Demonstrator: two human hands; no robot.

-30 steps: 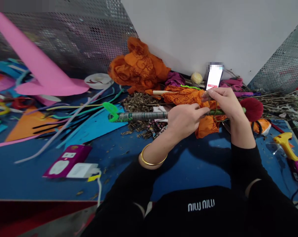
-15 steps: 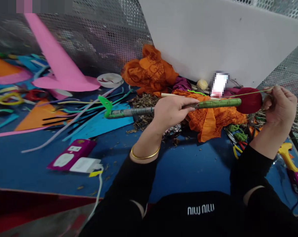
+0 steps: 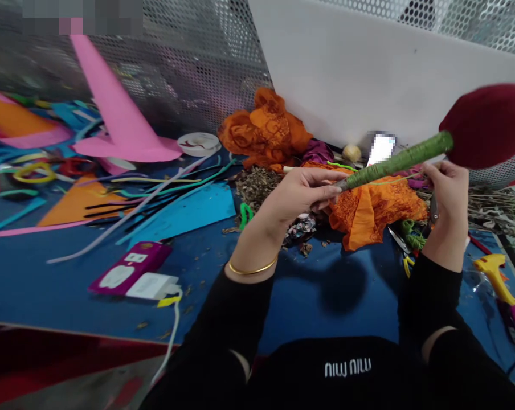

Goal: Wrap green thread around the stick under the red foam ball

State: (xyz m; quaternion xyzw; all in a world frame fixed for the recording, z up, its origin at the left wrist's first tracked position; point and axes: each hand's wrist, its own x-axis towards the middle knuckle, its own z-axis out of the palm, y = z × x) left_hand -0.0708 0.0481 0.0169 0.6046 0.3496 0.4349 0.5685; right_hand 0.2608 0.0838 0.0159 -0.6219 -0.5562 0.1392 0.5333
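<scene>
My left hand (image 3: 298, 196) is closed around a stick (image 3: 400, 159) wrapped in green thread. The stick slants up to the right, and a flat dark red round piece (image 3: 488, 125) shows at its far end. A bright green fuzzy loop (image 3: 246, 215) shows by my left forearm, at the stick's lower end. Between thumb and fingers, my right hand (image 3: 448, 185) pinches a thin green thread (image 3: 396, 181), which sags slightly below the stick towards my left hand. Beneath both hands lies crumpled orange fabric (image 3: 364, 210).
A pink paper cone hat (image 3: 112, 108), a white tape roll (image 3: 199, 143) and a blue sheet (image 3: 189, 213) lie left. Nearer me is a purple power strip (image 3: 131, 265). Dried plant bits (image 3: 257, 188), a phone (image 3: 381, 149), scissors (image 3: 398, 240) and a yellow glue gun (image 3: 494, 273) are around.
The stick has swung from nearly level to slanting, its red end rising to the upper right. My right hand has come left and lower, and the thread has gone from taut to slack.
</scene>
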